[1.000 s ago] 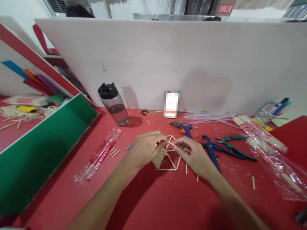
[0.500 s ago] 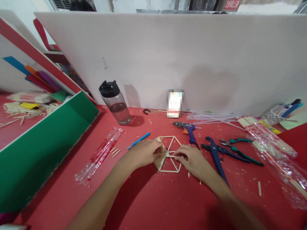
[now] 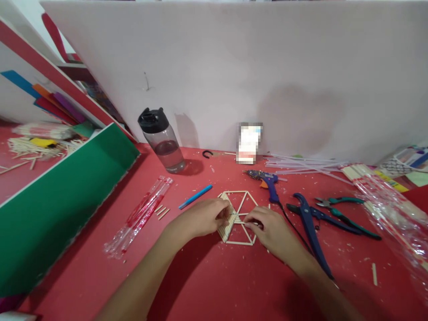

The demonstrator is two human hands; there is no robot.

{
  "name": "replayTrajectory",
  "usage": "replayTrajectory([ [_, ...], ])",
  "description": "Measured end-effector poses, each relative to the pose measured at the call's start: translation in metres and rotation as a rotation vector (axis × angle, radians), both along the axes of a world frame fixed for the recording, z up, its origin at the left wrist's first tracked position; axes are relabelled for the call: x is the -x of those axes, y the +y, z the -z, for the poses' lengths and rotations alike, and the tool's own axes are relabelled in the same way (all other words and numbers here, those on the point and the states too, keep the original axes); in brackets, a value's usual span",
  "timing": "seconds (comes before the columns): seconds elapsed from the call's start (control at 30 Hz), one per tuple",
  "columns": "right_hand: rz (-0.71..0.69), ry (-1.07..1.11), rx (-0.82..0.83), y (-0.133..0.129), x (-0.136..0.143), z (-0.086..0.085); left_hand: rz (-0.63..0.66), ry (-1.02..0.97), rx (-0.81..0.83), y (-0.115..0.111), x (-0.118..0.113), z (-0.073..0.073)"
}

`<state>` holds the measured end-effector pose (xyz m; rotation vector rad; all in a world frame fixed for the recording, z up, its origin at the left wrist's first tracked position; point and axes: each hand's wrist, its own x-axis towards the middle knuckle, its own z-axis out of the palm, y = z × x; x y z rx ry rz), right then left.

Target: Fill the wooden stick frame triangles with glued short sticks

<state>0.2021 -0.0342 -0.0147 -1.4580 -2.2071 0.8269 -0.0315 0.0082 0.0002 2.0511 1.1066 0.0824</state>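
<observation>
A flat, many-sided frame of thin wooden sticks [image 3: 236,192] lies on the red table, with spokes meeting at its middle. Its left section is filled with sticks [image 3: 227,232] set side by side. My left hand [image 3: 211,215] rests over that filled section, its fingers curled and pressed together; whatever its fingertips hold is hidden. Close to the frame's middle, my right hand [image 3: 267,225] pinches one end of a short wooden stick [image 3: 240,222] lying across the open right part. Beyond my left hand lies a blue pen [image 3: 195,197].
A water bottle [image 3: 163,142] and a phone [image 3: 248,143] stand by the white board [image 3: 207,67]. A glue gun [image 3: 265,180], cutter [image 3: 310,232] and pliers [image 3: 347,214] lie rightward, near bagged sticks [image 3: 384,191]. Leftward are clear plastic wrappers [image 3: 140,218] and a green panel [image 3: 67,214].
The camera view has tilted down and turned slightly left, so most things appear shifted. Both hands remain at the frame in nearly the same poses.
</observation>
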Motion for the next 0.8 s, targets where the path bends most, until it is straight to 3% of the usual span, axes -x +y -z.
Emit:
replayTrajectory([
  [0.6,0.029,0.020,-0.046,-0.002,0.002,0.003,-0.051,-0.034,0.020,-0.002,-0.005,-0.002],
  [0.8,0.048,0.049,-0.073,-0.002,0.003,0.008,-0.035,-0.018,0.010,-0.005,-0.007,-0.011],
])
